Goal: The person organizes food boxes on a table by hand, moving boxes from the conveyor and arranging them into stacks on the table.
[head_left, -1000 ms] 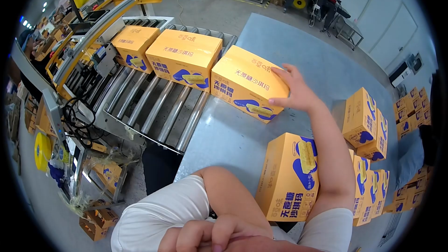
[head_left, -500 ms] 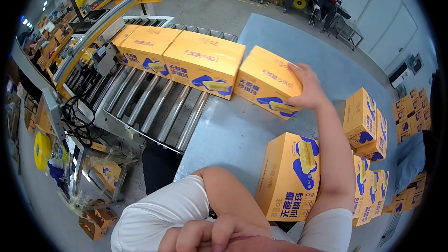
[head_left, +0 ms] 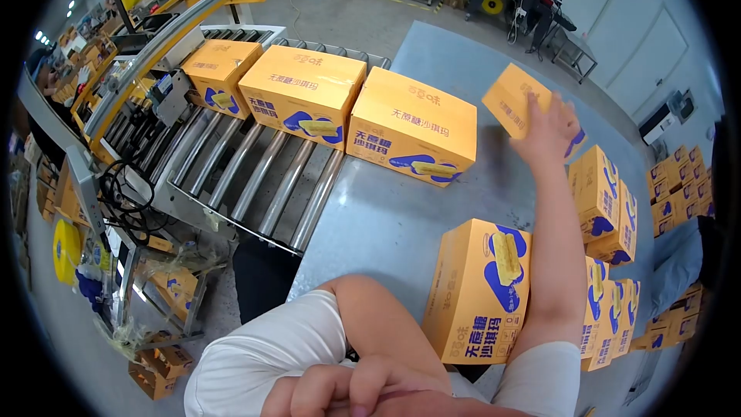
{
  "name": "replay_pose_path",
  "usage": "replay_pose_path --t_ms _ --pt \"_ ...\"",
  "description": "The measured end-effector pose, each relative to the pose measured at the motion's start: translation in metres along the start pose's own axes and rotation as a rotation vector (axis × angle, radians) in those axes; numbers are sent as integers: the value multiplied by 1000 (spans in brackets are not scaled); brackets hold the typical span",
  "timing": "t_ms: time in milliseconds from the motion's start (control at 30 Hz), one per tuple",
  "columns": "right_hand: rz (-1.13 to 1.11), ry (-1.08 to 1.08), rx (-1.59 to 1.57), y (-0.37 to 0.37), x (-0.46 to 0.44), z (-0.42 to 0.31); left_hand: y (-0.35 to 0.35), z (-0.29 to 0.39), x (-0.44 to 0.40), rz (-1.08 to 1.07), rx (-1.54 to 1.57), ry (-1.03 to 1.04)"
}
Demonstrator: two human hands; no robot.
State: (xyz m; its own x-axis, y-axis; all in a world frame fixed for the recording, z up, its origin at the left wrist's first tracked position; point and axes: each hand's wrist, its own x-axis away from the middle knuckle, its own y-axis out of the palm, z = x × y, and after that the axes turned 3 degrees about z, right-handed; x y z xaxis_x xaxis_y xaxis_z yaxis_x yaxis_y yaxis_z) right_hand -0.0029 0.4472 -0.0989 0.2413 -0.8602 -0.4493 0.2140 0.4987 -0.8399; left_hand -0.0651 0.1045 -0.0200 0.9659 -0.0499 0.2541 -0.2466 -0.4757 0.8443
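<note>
My right hand [head_left: 546, 127] grips a small yellow cardboard box [head_left: 509, 99] at the far right side of the metal table. The box sits at an angle, and my fingers and wrist hide much of it. My left hand [head_left: 351, 390] is curled close to the camera at the bottom; whatever it holds, if anything, is hidden. To the left of the gripped box, a yellow cardboard box [head_left: 413, 120] with blue print lies at the table's roller end. An upright yellow box [head_left: 478, 293] stands near my body, beside my right forearm.
A roller conveyor [head_left: 262, 177] adjoins the metal table [head_left: 370, 216] and carries more yellow boxes [head_left: 301, 89]. Several boxes [head_left: 598, 193] stand along the table's right edge. A person's trouser leg [head_left: 675, 266] shows at the right. Stacked boxes [head_left: 679, 185] are behind.
The row of boxes has shifted left along the rollers. My right hand has left the nearest box of that row, moved up and right, and now grips another box.
</note>
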Motion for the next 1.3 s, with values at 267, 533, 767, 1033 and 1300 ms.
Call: replay_pose_path --t_ms 267,533,767,1033,1300 --pt "-610 80 -8 36 -16 30 5 -6 1 6 0 6" --pt "-667 325 158 47 -16 66 3 -4 3 5 -7 23" --pt "-342 37 -547 49 -24 33 4 -13 3 -7 4 30" --pt "-227 -134 -798 47 -18 20 -9 8 -9 -255 -316 -121" --pt "-387 -114 -1017 45 -13 9 -13 9 -7 -255 -323 -133"
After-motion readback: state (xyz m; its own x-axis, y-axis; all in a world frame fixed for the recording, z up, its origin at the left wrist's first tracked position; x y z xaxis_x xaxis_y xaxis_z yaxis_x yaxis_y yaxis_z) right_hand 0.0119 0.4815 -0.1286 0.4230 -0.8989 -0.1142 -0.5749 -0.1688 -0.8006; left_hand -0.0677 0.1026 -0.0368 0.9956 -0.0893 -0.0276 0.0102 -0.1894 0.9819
